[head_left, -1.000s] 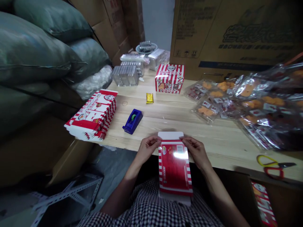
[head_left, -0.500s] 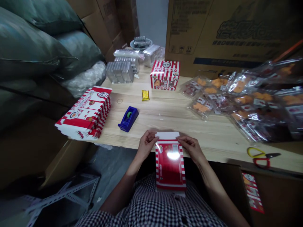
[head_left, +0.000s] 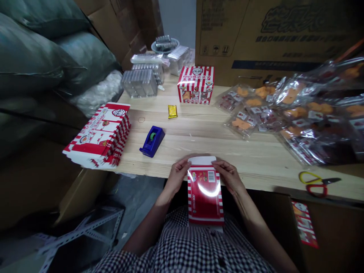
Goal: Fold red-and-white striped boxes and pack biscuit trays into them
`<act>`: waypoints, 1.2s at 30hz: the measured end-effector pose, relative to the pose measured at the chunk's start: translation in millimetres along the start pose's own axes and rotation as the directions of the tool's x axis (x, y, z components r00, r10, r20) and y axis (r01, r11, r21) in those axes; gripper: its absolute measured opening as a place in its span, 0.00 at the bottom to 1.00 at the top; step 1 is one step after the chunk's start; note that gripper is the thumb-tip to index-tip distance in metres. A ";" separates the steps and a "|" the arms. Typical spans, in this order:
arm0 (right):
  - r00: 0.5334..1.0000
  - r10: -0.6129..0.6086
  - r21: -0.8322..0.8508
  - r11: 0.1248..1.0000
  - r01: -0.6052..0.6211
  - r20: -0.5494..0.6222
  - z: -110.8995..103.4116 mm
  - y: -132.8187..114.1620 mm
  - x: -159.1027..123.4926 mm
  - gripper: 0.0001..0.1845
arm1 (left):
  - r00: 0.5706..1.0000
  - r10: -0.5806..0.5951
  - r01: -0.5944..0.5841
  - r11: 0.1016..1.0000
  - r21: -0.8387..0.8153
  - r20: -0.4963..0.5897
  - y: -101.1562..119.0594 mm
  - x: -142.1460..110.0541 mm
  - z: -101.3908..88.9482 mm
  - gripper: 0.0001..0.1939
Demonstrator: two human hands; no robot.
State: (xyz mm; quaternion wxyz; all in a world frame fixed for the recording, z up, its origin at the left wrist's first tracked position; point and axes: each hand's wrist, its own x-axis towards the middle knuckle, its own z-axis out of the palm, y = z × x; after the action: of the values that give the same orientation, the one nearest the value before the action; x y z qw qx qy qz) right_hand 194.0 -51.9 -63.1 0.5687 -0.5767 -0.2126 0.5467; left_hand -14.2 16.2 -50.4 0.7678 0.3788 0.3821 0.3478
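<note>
A flattened red-and-white carton (head_left: 205, 197) spans the gap between the table's front edge and my checked clothing, its white end flap (head_left: 202, 160) pointing away from me. My left hand (head_left: 178, 175) pinches its upper left corner by the flap. At the opposite corner, my right hand (head_left: 229, 176) grips with thumb and fingers. Glare covers part of the carton's printed face, near a barcode. Beyond my left hand stands a blue tape dispenser (head_left: 152, 142) with a green core. A small gold packet (head_left: 172, 111) lies farther back.
Stacked flat cartons (head_left: 99, 132) sit at left. An assembled striped box (head_left: 196, 85) stands at the back, beside clear plastic cases (head_left: 139, 83). Bagged orange pieces (head_left: 290, 113) are heaped at right, with scissors (head_left: 318, 182) near the front edge. A big cardboard box (head_left: 227, 45) stands behind.
Both hands keep hold of the carton, whose far end now looks slightly bowed and whose glare has shifted. The view has moved a little, so the table things appear somewhat higher.
</note>
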 end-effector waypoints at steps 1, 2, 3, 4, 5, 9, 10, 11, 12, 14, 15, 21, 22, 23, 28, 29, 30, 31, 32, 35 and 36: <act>1.000 -0.002 0.020 1.000 0.002 0.008 0.7 -0.9 -0.8 0.21 | 0.999 0.042 -0.040 0.998 0.056 -0.020 -0.6 -0.3 0.3 0.21; 1.000 -0.004 0.041 0.999 0.003 0.015 1.1 -2.2 -1.4 0.28 | 0.997 0.072 -0.068 0.992 0.103 -0.031 -1.3 -0.4 -0.1 0.20; 1.000 -0.002 0.059 0.998 0.000 0.024 1.1 -3.7 -1.8 0.34 | 0.996 0.083 -0.078 0.988 0.134 -0.034 -1.9 -0.5 -1.2 0.20; 0.999 0.007 0.069 0.998 -0.010 0.042 0.8 -5.6 -2.0 0.37 | 0.997 0.076 -0.071 0.987 0.143 -0.031 -2.4 -0.3 -2.8 0.19; 0.997 0.022 0.069 0.997 -0.027 0.072 0.3 -7.6 -1.9 0.36 | 0.998 0.058 -0.054 0.990 0.131 -0.027 -2.7 0.0 -4.8 0.18; 0.977 0.075 0.046 0.995 -0.085 0.198 -1.2 -15.9 -0.8 0.23 | 1.000 -0.026 0.026 1.000 -0.004 -0.008 0.7 3.9 -11.4 0.15; 0.976 0.072 0.056 0.995 -0.085 0.206 -0.7 -17.4 -0.5 0.20 | 0.999 -0.037 0.037 0.999 -0.028 0.006 2.5 5.1 -11.5 0.15; 0.977 0.065 0.066 0.995 -0.081 0.205 0.2 -18.5 -0.5 0.18 | 0.998 -0.051 0.053 0.998 -0.044 0.034 4.4 6.2 -10.7 0.16; 0.977 0.061 0.075 0.994 -0.077 0.204 1.5 -19.3 -0.6 0.17 | 0.995 -0.070 0.073 0.996 -0.054 0.071 6.1 7.0 -9.3 0.16; 0.976 0.060 0.082 0.994 -0.079 0.211 4.5 -20.1 -1.7 0.16 | 0.984 -0.107 0.116 0.992 -0.054 0.143 8.4 7.8 -5.0 0.19; 0.976 0.063 0.082 0.993 -0.082 0.210 5.8 -20.3 -2.7 0.16 | 0.978 -0.124 0.133 0.990 -0.043 0.170 8.7 8.0 -2.8 0.21; 0.984 0.052 0.039 0.997 -0.059 0.171 7.0 -20.8 -7.6 0.17 | 0.975 -0.066 0.038 0.991 0.131 0.211 6.7 10.2 -0.2 0.23; 0.984 0.039 0.037 0.998 -0.046 0.171 6.5 -20.0 -7.4 0.16 | 0.974 -0.043 0.004 0.985 0.172 0.223 7.5 11.1 -1.7 0.22; 0.985 0.027 0.037 0.999 -0.034 0.171 5.8 -18.8 -6.9 0.16 | 0.970 -0.021 -0.033 0.976 0.215 0.241 8.9 12.0 -3.4 0.20; 0.984 -0.027 -0.004 1.000 0.028 0.174 2.0 -11.5 -6.1 0.13 | 0.930 0.077 -0.228 0.887 0.400 0.360 20.8 9.7 -8.0 0.15; 0.981 -0.033 -0.017 0.999 0.037 0.192 1.3 -11.3 -7.0 0.13 | 0.929 0.084 -0.242 0.875 0.418 0.362 22.8 7.8 -7.5 0.15; 0.976 -0.037 -0.030 0.999 0.044 0.215 0.7 -11.9 -8.3 0.12 | 0.931 0.085 -0.242 0.872 0.426 0.355 24.4 5.6 -6.6 0.15; 0.970 -0.031 -0.039 0.998 0.042 0.239 0.2 -13.2 -9.6 0.12 | 0.936 0.077 -0.228 0.876 0.425 0.344 25.5 3.5 -5.6 0.16; 0.965 -0.019 -0.045 0.998 0.032 0.260 0.0 -15.3 -10.7 0.12 | 0.941 0.064 -0.207 0.885 0.416 0.333 26.2 1.7 -4.5 0.17; 0.956 0.019 -0.064 0.998 0.000 0.292 -0.8 -24.1 -10.6 0.12 | 0.949 0.016 -0.145 0.909 0.391 0.315 27.6 0.3 -2.8 0.20; 0.952 0.023 -0.079 0.997 0.001 0.304 -1.5 -27.3 -9.0 0.12 | 0.949 0.001 -0.131 0.910 0.392 0.314 28.4 1.4 -3.0 0.19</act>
State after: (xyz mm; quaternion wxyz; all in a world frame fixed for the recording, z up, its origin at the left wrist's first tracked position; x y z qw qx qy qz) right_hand 202.8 -53.2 -35.8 0.5030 -0.5085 -0.3156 0.6235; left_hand -23.0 31.6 -28.1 0.7093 0.5930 0.3090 0.2233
